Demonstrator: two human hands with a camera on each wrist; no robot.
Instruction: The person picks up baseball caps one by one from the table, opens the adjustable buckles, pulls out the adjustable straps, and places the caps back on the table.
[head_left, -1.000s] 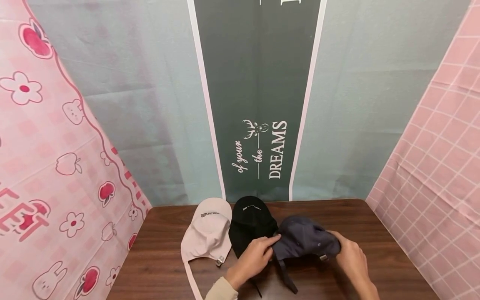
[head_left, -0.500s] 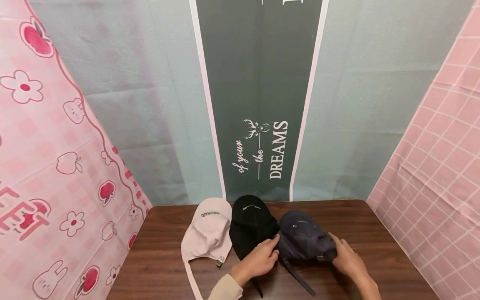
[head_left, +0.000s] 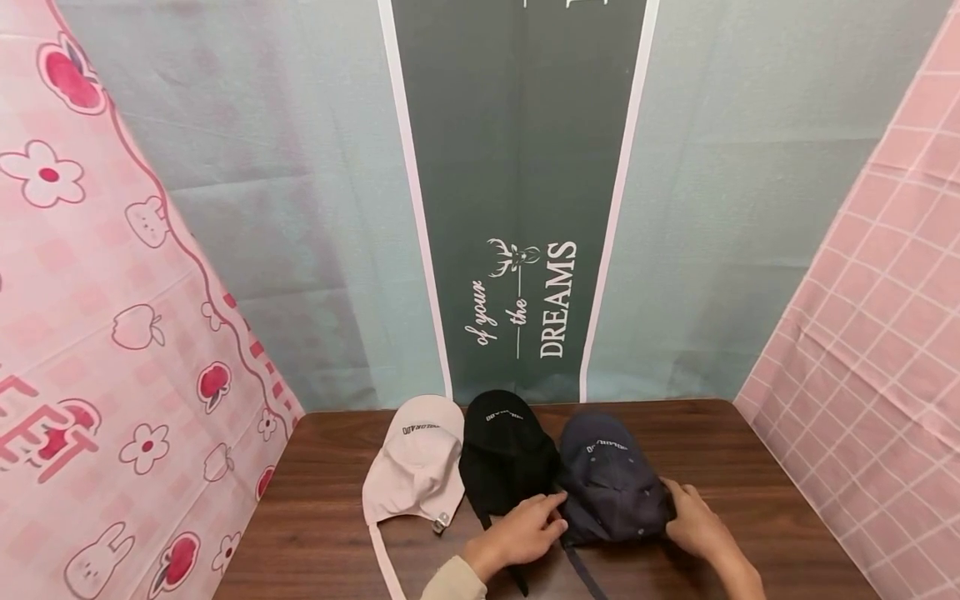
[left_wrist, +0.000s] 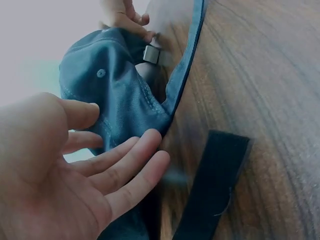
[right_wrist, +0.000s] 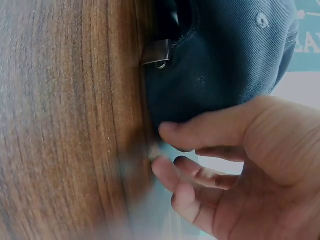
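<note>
A navy baseball cap [head_left: 611, 479] with pale lettering rests on the wooden table, its loose strap [head_left: 583, 573] trailing toward the near edge. At its left side my left hand [head_left: 525, 532] touches the fabric, fingers extended and relaxed in the left wrist view. The right hand [head_left: 697, 521] is at the cap's opposite side. In the right wrist view its thumb [right_wrist: 200, 127] lies against the cap near a metal buckle [right_wrist: 157, 52], and the loosely bent fingers stand apart from the cloth. A black baseball cap [head_left: 504, 450] lies immediately left, partly behind my left hand.
A pale pink baseball cap [head_left: 418, 458] lies left of the black one, its strap hanging toward me. The wooden table [head_left: 300, 508] ends at a grey-green cloth backdrop [head_left: 315, 250]. Pink patterned cloths [head_left: 885, 350] flank both sides.
The navy cap has turned and settled lower onto the table, its lettering now facing up. Both hands have come down slightly with it, and their hold has loosened. The other caps have stayed put.
</note>
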